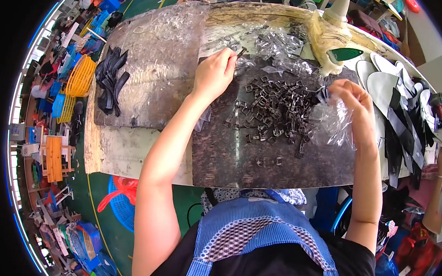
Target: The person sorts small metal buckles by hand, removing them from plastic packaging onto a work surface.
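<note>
Blue apron (265,228), curled left hand (216,73)

Bright glare on clear plastic (332,124)

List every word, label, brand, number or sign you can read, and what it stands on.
None can be read: no legible text on the buckles, plastic bag or apron.
Any marks on the table are too small or blurred to read.

Hands (215,74) flank dark, probably metal buckles (276,111).
</note>
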`<action>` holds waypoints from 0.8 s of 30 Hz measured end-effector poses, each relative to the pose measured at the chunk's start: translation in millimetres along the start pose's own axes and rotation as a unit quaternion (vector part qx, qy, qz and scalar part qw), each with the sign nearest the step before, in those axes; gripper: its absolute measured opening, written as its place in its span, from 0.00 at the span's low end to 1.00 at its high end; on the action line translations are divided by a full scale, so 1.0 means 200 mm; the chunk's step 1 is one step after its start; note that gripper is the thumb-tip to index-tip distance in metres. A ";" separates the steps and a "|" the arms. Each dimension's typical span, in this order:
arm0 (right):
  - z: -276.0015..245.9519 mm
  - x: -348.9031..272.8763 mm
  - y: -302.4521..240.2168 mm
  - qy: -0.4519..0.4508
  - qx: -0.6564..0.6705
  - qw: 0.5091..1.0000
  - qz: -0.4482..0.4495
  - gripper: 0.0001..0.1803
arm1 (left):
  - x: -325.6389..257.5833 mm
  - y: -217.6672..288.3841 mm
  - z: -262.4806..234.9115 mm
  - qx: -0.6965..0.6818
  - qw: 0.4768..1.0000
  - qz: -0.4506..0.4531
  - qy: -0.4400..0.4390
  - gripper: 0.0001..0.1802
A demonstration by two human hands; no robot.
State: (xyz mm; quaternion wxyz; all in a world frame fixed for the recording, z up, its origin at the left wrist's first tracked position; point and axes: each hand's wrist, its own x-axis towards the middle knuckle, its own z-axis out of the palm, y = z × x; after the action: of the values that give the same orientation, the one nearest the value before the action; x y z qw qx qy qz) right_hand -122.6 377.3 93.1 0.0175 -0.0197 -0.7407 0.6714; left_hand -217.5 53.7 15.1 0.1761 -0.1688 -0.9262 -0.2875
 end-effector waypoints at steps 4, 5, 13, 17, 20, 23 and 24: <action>0.10 -0.01 0.00 -0.072 -0.030 0.997 -0.016 0.18 | -0.02 0.14 -0.01 -0.387 0.910 -0.074 -0.131 0.12; 0.14 0.01 -0.01 -0.112 -0.070 0.991 -0.026 0.19 | -0.02 0.16 -0.01 -0.399 0.905 -0.071 -0.131 0.14; 0.26 0.09 -0.09 -0.107 -0.478 0.865 -0.107 0.26 | -0.04 0.23 -0.12 -0.150 0.978 -0.109 -0.100 0.11; 0.41 0.22 0.00 -0.159 -0.617 0.753 -0.166 0.14 | -0.17 0.19 -0.10 0.094 0.987 0.013 -0.132 0.19; 0.37 0.26 -0.04 -0.137 -0.539 0.810 -0.187 0.09 | -0.20 0.20 -0.13 -0.081 0.993 0.067 -0.056 0.26; 0.33 0.25 -0.15 -0.188 -0.466 0.842 -0.195 0.12 | -0.18 0.28 -0.11 -0.119 0.984 0.110 -0.076 0.28; 0.32 0.26 -0.16 -0.205 -0.461 0.843 -0.185 0.13 | -0.16 0.30 -0.09 -0.083 0.982 0.139 -0.102 0.27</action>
State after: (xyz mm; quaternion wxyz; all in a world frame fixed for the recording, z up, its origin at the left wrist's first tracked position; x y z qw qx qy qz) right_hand -177.8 313.4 118.3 -0.0224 0.2497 -0.9415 0.2253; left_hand -160.2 82.7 42.8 0.1039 -0.3381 -0.8797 -0.3176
